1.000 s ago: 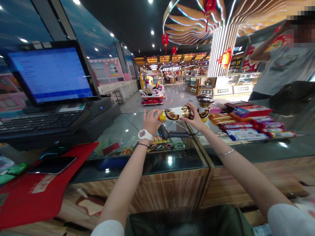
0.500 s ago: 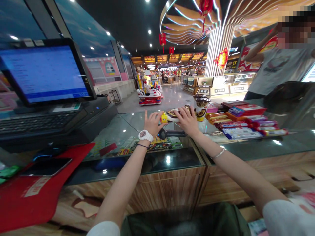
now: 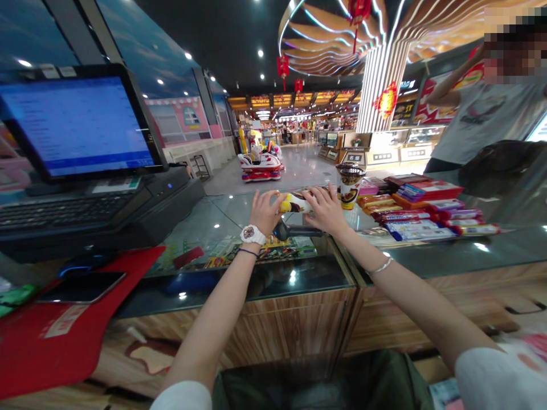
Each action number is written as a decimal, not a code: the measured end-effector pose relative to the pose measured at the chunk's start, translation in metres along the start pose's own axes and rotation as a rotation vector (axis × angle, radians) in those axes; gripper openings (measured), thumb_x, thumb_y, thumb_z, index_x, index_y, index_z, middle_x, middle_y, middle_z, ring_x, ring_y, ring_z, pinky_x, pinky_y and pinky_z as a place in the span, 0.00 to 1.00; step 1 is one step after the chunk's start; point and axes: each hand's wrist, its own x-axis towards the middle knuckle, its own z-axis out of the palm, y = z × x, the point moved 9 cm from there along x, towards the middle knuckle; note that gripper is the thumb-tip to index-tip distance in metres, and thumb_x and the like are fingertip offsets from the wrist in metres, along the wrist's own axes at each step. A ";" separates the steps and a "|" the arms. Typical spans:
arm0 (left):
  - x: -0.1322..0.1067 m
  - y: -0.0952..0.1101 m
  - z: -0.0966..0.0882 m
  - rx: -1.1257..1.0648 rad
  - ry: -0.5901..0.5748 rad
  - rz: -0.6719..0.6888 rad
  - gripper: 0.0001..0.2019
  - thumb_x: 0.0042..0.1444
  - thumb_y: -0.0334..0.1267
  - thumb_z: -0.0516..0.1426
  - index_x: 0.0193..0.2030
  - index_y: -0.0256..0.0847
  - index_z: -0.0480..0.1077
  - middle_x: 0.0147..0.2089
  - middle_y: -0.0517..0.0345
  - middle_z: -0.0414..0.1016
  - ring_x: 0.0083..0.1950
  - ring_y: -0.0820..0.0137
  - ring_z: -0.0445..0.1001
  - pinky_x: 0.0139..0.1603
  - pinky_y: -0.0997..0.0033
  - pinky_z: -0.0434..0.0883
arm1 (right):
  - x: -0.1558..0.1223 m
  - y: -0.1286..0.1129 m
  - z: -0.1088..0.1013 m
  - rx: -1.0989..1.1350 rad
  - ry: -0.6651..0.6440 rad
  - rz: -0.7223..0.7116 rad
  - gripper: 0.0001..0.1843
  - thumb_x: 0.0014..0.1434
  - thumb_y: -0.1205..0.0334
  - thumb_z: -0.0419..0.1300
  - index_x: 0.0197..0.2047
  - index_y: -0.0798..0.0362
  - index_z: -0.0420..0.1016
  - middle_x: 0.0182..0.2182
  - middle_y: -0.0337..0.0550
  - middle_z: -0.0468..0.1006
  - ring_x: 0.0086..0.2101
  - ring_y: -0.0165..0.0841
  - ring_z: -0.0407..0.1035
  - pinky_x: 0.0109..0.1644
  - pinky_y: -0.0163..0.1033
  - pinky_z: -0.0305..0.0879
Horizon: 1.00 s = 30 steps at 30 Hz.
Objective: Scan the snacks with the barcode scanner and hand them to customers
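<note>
Fingers of the left hand [image 3: 267, 212] and right hand [image 3: 327, 209] clamp a yellow-and-brown wrapped snack tube [image 3: 294, 203] from both ends, steadying it just above a black handheld barcode scanner [image 3: 294, 230].

A till monitor [image 3: 77, 126] above a keyboard [image 3: 64, 210], a smartphone [image 3: 81, 286] on a red mat [image 3: 25, 347], snack packets [image 3: 421, 213] on the glass counter [image 3: 222, 219]

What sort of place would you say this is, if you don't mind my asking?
Most likely a shop checkout inside a shopping mall: a black-framed till screen, a black handheld barcode scanner, and colourful boxed snacks stacked on a glass counter.
</note>
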 end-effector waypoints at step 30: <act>-0.001 0.009 0.012 -0.037 -0.017 0.067 0.24 0.60 0.37 0.58 0.64 0.48 0.65 0.61 0.51 0.71 0.62 0.58 0.69 0.74 0.45 0.51 | -0.003 -0.013 0.008 -0.158 0.000 -0.066 0.30 0.59 0.65 0.55 0.66 0.56 0.63 0.63 0.55 0.67 0.64 0.46 0.58 0.72 0.60 0.42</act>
